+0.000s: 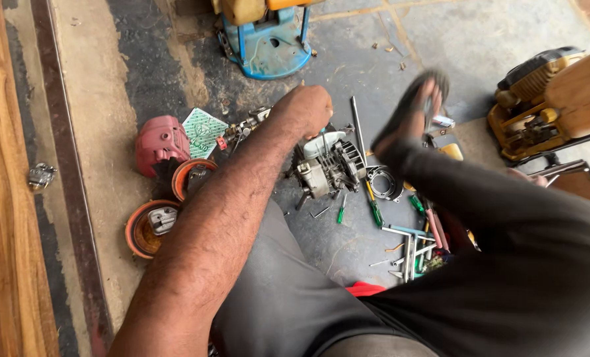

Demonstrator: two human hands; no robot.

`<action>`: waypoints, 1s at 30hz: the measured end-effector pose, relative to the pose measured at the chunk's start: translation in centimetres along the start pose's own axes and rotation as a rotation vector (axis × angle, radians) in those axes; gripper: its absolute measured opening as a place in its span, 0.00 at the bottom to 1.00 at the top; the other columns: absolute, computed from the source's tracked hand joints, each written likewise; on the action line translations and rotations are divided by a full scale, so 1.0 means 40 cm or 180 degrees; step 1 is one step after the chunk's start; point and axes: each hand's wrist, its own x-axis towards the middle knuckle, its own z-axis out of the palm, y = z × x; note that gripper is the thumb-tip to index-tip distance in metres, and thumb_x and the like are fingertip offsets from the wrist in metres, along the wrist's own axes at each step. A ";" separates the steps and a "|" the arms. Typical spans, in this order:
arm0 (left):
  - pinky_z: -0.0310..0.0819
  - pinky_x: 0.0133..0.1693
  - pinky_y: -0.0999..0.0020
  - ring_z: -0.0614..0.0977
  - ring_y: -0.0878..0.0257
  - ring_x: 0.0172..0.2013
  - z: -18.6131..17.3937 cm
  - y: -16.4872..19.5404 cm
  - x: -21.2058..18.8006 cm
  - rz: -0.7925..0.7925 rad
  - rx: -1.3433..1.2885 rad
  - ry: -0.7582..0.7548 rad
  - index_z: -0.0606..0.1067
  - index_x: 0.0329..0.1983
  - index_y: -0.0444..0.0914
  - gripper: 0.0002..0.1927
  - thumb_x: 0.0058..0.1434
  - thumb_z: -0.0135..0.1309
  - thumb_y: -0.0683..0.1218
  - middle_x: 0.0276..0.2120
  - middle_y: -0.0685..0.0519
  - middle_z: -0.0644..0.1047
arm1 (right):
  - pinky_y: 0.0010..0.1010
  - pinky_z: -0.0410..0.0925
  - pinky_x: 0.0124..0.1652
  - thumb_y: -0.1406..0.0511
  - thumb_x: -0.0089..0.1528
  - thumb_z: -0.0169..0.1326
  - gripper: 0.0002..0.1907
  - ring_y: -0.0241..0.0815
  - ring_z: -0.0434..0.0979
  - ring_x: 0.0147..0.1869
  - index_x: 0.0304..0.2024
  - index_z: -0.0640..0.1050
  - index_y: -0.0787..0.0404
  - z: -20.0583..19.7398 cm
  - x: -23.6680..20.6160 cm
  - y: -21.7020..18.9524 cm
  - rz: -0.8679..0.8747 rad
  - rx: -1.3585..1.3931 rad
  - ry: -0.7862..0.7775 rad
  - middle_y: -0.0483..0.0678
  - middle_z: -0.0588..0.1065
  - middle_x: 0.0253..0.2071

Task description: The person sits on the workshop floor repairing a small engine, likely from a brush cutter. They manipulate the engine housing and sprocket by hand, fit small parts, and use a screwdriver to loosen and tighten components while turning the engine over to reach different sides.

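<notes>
The left hand [305, 109] is clenched above the engine [328, 168], which sits on the floor beside screwdrivers [374, 210]; the right hand is out of view; the engine looks heavy, rigid and oily, best gripped by its finned metal body.

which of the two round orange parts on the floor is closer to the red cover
The upper orange round part, touching the red cover. The lower orange round part lies apart from it, nearer the camera.

Grey concrete floor [506, 33] under engine block [328, 168], screwdrivers [374, 208], red cover [159, 142].
</notes>
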 end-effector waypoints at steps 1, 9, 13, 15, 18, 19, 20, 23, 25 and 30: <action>0.82 0.46 0.57 0.85 0.56 0.34 -0.005 0.001 0.003 -0.0153 -0.0153 -0.0191 0.84 0.37 0.40 0.12 0.65 0.51 0.47 0.34 0.47 0.85 | 0.32 0.70 0.56 0.60 0.70 0.51 0.21 0.40 0.77 0.59 0.62 0.75 0.65 0.002 -0.007 0.007 0.0055 -0.0076 -0.0041 0.50 0.78 0.56; 0.82 0.40 0.58 0.84 0.55 0.31 -0.014 0.012 -0.006 -0.0173 0.0064 -0.0231 0.83 0.34 0.33 0.08 0.60 0.55 0.41 0.32 0.43 0.84 | 0.31 0.70 0.55 0.61 0.70 0.51 0.19 0.39 0.78 0.58 0.60 0.76 0.64 -0.022 -0.077 -0.050 0.0331 -0.0634 -0.0342 0.50 0.78 0.55; 0.78 0.47 0.53 0.84 0.49 0.43 -0.016 0.008 -0.037 -0.0175 0.0223 0.0114 0.82 0.41 0.37 0.09 0.61 0.60 0.46 0.41 0.41 0.83 | 0.31 0.71 0.55 0.61 0.69 0.50 0.19 0.38 0.78 0.58 0.59 0.76 0.63 -0.013 -0.042 -0.121 0.0297 -0.0952 -0.0649 0.49 0.79 0.54; 0.76 0.50 0.51 0.82 0.48 0.48 -0.024 0.012 -0.044 -0.0199 0.0189 0.0150 0.83 0.42 0.40 0.12 0.61 0.62 0.51 0.49 0.42 0.78 | 0.31 0.71 0.55 0.61 0.69 0.50 0.18 0.38 0.78 0.58 0.59 0.76 0.63 0.010 -0.020 -0.161 0.0311 -0.1173 -0.0869 0.49 0.79 0.54; 0.76 0.50 0.49 0.79 0.45 0.51 -0.031 0.020 -0.043 -0.0069 0.0552 0.0425 0.83 0.42 0.41 0.15 0.58 0.67 0.53 0.57 0.40 0.71 | 0.31 0.71 0.54 0.62 0.69 0.50 0.18 0.37 0.78 0.58 0.58 0.76 0.63 0.068 0.031 -0.238 0.0250 -0.1584 -0.1306 0.48 0.79 0.54; 0.77 0.48 0.49 0.81 0.45 0.49 -0.033 0.022 -0.039 -0.0053 0.0676 0.0484 0.82 0.41 0.39 0.16 0.57 0.67 0.53 0.51 0.41 0.75 | 0.31 0.71 0.54 0.62 0.69 0.50 0.18 0.37 0.79 0.57 0.58 0.76 0.62 0.098 0.051 -0.267 0.0203 -0.1740 -0.1479 0.48 0.80 0.54; 0.78 0.47 0.50 0.82 0.45 0.46 -0.028 0.025 -0.036 -0.0036 0.0776 0.0501 0.81 0.40 0.37 0.16 0.56 0.67 0.52 0.45 0.43 0.80 | 0.31 0.71 0.54 0.62 0.69 0.50 0.17 0.37 0.79 0.57 0.58 0.77 0.62 0.116 0.056 -0.292 0.0163 -0.1928 -0.1650 0.48 0.80 0.54; 0.81 0.47 0.52 0.85 0.49 0.45 -0.011 0.030 -0.017 0.0019 0.1000 0.0421 0.79 0.43 0.38 0.13 0.60 0.65 0.49 0.41 0.43 0.82 | 0.31 0.72 0.54 0.62 0.69 0.49 0.17 0.37 0.79 0.57 0.57 0.77 0.62 0.169 0.080 -0.393 -0.0144 -0.2409 -0.2086 0.48 0.80 0.53; 0.80 0.45 0.51 0.85 0.48 0.43 0.012 0.035 -0.004 -0.0376 0.0254 0.0521 0.78 0.45 0.37 0.11 0.63 0.61 0.47 0.40 0.43 0.82 | 0.31 0.72 0.54 0.63 0.69 0.49 0.17 0.36 0.79 0.57 0.57 0.77 0.62 0.189 0.080 -0.467 -0.0495 -0.2597 -0.2177 0.48 0.80 0.53; 0.81 0.42 0.58 0.87 0.55 0.38 0.046 0.034 0.010 -0.0891 -0.1239 0.0790 0.80 0.41 0.37 0.09 0.61 0.58 0.46 0.36 0.45 0.85 | 0.30 0.72 0.54 0.63 0.68 0.49 0.16 0.35 0.80 0.57 0.56 0.77 0.61 0.308 0.159 -0.680 -0.1691 -0.2409 -0.2033 0.47 0.81 0.52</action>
